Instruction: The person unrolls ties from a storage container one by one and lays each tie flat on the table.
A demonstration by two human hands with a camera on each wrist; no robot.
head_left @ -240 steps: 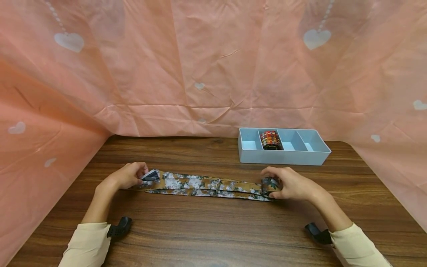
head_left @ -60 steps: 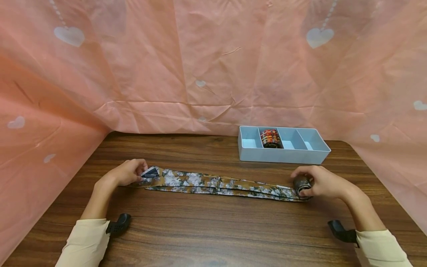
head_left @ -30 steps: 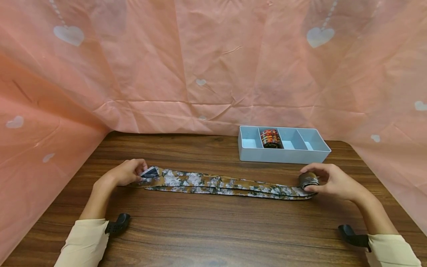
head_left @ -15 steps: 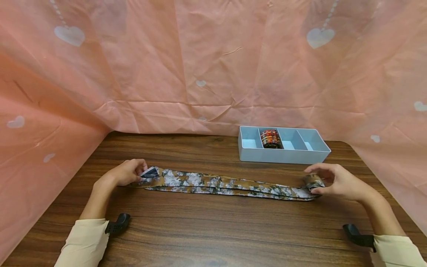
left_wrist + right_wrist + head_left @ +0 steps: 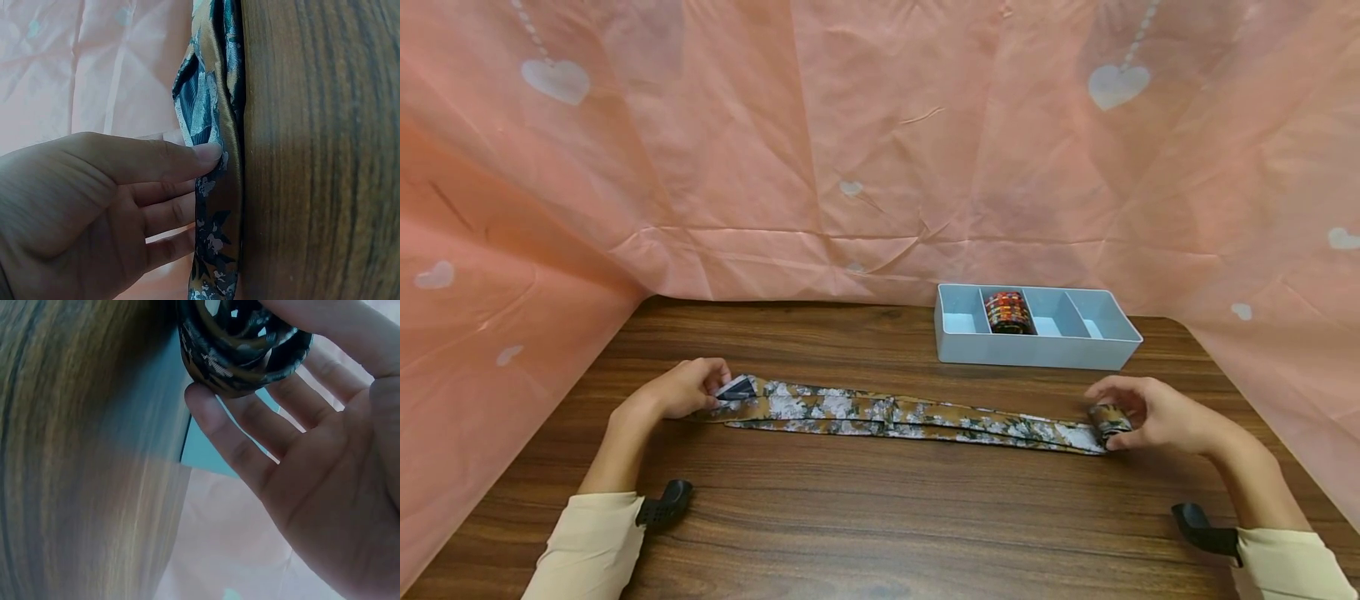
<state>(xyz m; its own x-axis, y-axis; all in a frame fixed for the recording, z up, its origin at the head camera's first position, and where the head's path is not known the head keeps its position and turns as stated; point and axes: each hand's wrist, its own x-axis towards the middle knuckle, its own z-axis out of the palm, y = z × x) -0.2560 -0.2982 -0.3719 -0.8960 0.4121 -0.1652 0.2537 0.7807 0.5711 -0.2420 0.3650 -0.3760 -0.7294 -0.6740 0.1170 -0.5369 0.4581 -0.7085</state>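
Note:
A brown necktie [image 5: 835, 408] with white and green flowers lies stretched across the table in overlapping layers. Its dark lining shows at the wide end, in the head view's left half. There my left hand [image 5: 681, 389] pinches the fabric; in the left wrist view the thumb presses on the necktie [image 5: 215, 187] near its edge. At the other end the tie is wound into a roll [image 5: 1110, 422]. My right hand [image 5: 1165, 414] holds this roll between thumb and fingers. The right wrist view shows the coil [image 5: 231, 369] from its side, with loose loops and gaps inside.
Behind the tie at the right stands a light blue divided box [image 5: 1030, 352]. One of its compartments holds a rolled red patterned tie [image 5: 1008, 312]. A pink curtain [image 5: 880, 150] with white hearts surrounds the wooden table [image 5: 865, 517] at the back and sides.
Over the eight seconds my right hand moves rightward with the roll, and the flat stretch of tie grows longer. In the last half second the roll dips slightly nearer. My left hand stays put.

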